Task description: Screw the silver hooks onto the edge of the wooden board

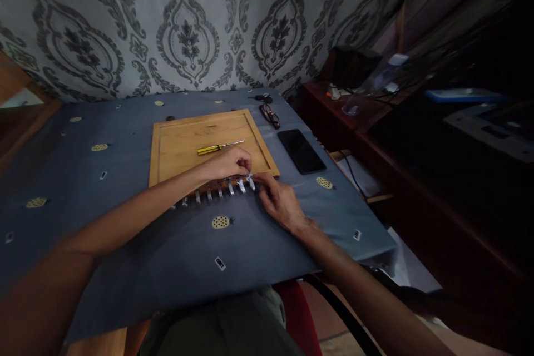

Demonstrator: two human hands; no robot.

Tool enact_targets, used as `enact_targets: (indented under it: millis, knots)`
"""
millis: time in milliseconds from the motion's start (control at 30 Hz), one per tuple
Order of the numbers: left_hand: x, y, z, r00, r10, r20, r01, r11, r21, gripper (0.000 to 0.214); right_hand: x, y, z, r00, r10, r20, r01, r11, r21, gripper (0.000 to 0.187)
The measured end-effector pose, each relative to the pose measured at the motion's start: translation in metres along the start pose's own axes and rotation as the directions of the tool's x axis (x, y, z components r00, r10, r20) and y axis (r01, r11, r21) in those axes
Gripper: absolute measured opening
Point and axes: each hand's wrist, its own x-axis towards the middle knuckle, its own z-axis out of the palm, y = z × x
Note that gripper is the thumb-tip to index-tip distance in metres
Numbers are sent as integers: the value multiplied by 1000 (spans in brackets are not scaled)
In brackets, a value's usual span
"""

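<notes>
Wooden board (pixel 204 128) lies flat on the cloth-covered counter (pixel 167 272), row of metal clips (pixel 220 190) along its near edge. Both hands at the row's right end. Left hand (pixel 233 162) reaches over the board, fingers curled in by the last clip — can't tell if they pinch it. Right hand (pixel 281 201) comes from the right side, fingers bent, index tip right by the same clip; grip unclear. Yellow-black screwdriver (pixel 214 148) lies on the board, just beyond the left hand. Phone (pixel 301 151) right of the board — eyeglasses (pixel 270 115) behind it, near the board's far-right corner.
</notes>
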Motion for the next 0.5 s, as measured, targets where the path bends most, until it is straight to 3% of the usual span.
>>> enact_targets:
  millis: [500]
  knots:
    - [7, 1, 3, 999, -10, 42, 7, 997, 79, 10, 0, 2, 2, 1000, -24, -21, 23, 999, -38, 40]
